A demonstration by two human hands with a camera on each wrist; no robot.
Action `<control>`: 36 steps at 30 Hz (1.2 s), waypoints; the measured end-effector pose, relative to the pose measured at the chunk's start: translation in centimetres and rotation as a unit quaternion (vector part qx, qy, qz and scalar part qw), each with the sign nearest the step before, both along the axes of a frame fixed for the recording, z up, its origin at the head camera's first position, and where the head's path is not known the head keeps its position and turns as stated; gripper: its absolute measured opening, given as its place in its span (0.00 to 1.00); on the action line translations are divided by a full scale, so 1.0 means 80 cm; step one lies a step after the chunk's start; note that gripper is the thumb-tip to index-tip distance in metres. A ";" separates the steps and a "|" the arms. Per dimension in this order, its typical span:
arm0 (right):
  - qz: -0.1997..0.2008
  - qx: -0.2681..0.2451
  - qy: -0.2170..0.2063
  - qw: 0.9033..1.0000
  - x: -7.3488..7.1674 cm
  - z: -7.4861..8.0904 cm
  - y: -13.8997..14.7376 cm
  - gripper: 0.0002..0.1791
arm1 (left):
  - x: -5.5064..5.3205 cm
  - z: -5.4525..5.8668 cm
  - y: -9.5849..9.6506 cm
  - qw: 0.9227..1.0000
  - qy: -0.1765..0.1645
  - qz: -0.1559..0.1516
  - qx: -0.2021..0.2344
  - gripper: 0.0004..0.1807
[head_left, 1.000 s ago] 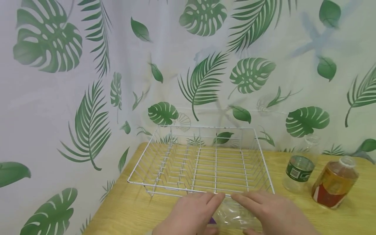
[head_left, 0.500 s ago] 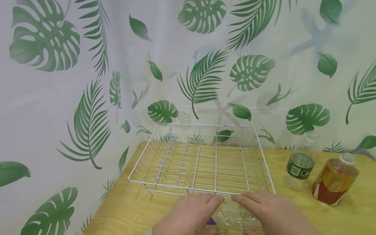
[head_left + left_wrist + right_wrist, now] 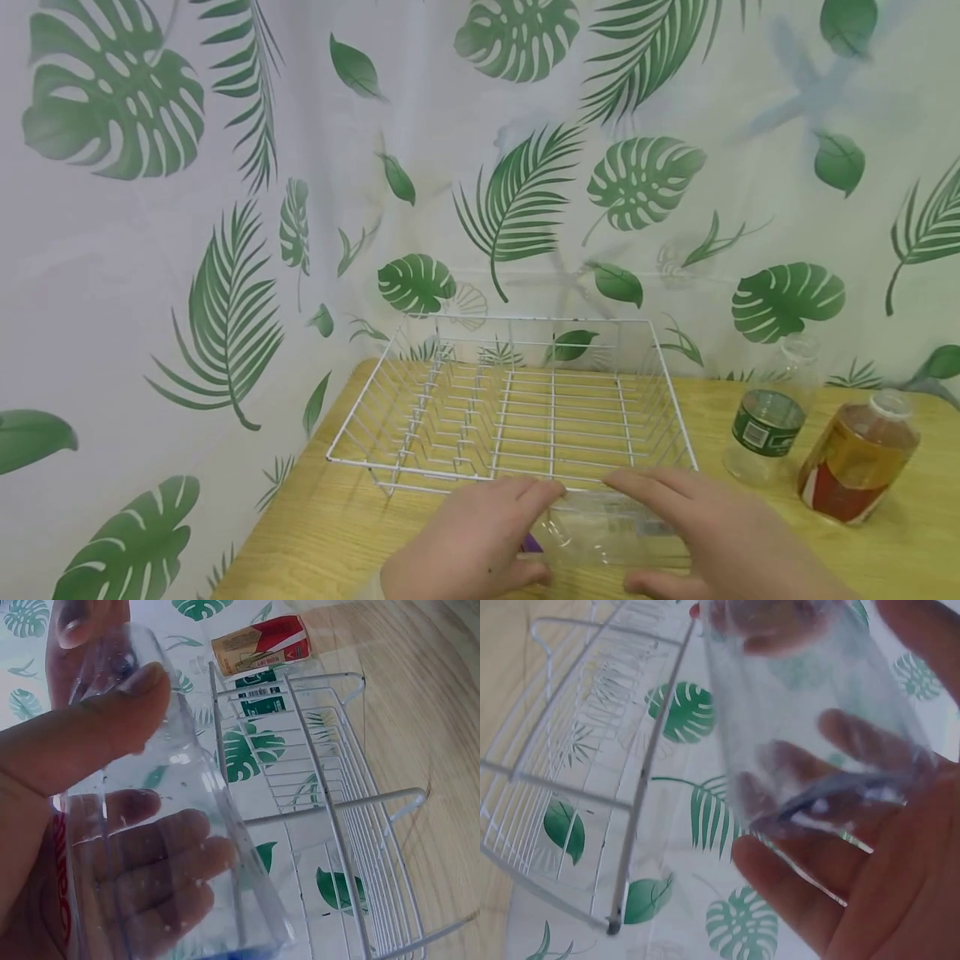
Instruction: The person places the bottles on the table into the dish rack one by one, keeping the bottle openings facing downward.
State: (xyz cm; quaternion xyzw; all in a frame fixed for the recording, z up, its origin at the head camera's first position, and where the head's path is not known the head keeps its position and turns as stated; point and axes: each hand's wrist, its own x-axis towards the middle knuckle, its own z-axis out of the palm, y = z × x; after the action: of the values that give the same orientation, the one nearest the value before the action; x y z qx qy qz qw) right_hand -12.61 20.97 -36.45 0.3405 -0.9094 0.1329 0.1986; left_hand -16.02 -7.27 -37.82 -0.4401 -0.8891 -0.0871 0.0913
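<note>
Clear plastic curved between left hand [image 3: 476, 537] and right hand [image 3: 720, 533], whose fingers and thumbs gripped opposite ends of one bottle [image 3: 596, 533] just before a white wire rack [image 3: 552, 429]; green-labelled [image 3: 767, 423] and amber [image 3: 857, 467] bottles stood rightward.

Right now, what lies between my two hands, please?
In the head view, a clear bottle lies between your left hand and your right hand.

Wood tbl [image 3: 300, 533] holds wht rack [image 3: 420, 473] — plus 2 btls [image 3: 767, 423] [image 3: 855, 462].
</note>
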 end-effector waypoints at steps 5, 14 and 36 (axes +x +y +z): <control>-0.037 -0.047 -0.052 0.997 0.000 0.012 0.015 0.48 | -0.002 0.005 -0.003 1.000 0.009 0.013 0.018 0.41; -0.039 -0.136 -0.107 0.984 -0.002 0.022 0.032 0.54 | -0.010 0.011 -0.008 0.992 -0.075 0.004 0.100 0.42; 0.244 -0.445 -0.196 0.839 -0.013 -0.006 0.001 0.49 | -0.012 -0.017 0.015 0.883 -0.343 -0.088 0.307 0.42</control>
State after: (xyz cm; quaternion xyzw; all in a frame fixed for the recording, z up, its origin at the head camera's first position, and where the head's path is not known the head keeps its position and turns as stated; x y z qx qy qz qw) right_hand -13.66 21.09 -36.95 0.3932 -0.6595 0.6316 0.1077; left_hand -16.97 -6.08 -39.18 -0.4089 -0.7515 -0.5085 -0.0971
